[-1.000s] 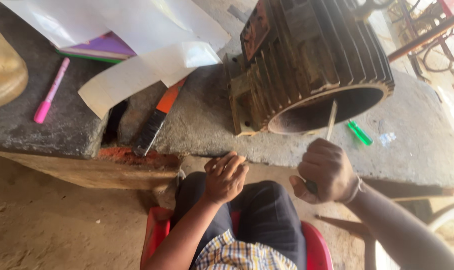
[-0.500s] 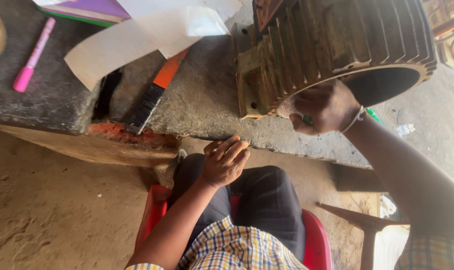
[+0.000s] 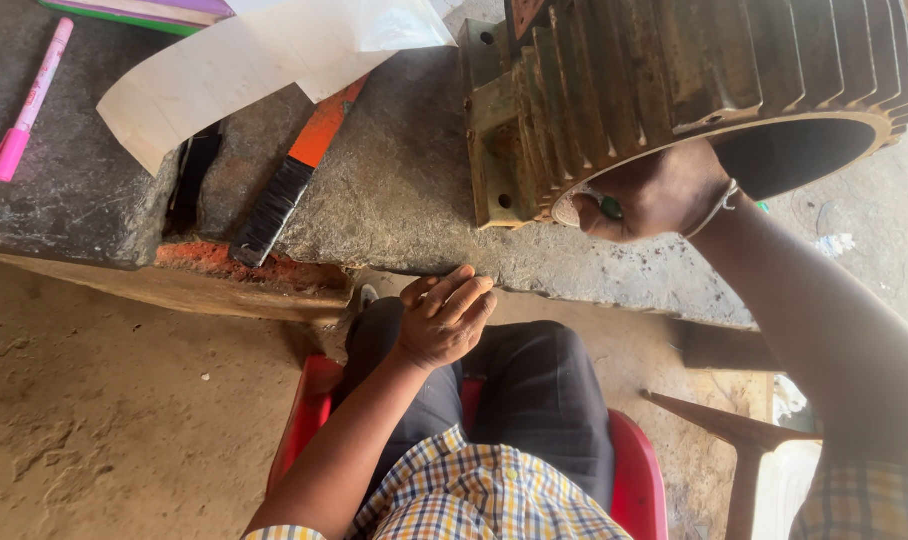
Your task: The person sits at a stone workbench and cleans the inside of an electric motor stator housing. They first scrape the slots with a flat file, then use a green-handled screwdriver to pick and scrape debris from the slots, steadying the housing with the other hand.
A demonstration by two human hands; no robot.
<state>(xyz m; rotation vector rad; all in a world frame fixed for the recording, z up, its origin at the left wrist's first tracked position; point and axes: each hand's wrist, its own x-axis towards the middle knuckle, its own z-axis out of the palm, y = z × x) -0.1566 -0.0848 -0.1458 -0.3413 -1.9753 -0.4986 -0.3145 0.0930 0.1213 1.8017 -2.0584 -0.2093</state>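
Outdoors, on a rough stone slab (image 3: 394, 190) over dirt ground (image 3: 94, 400), right hand (image 3: 654, 195) grips a green-tipped tool (image 3: 610, 208); left hand (image 3: 444, 320) rests loose.

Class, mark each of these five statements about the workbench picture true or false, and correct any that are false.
1. The right hand is at the rim of the ribbed metal housing. True.
2. The left hand grips the pink marker. False: it rests over the person's lap by the bench edge, and the marker lies untouched at the far left of the stone bench.
3. A tool with an orange and black handle lies on the bench. True.
4. The person sits on a blue chair. False: the chair is red.
5. White paper partly covers the orange-handled tool. True.
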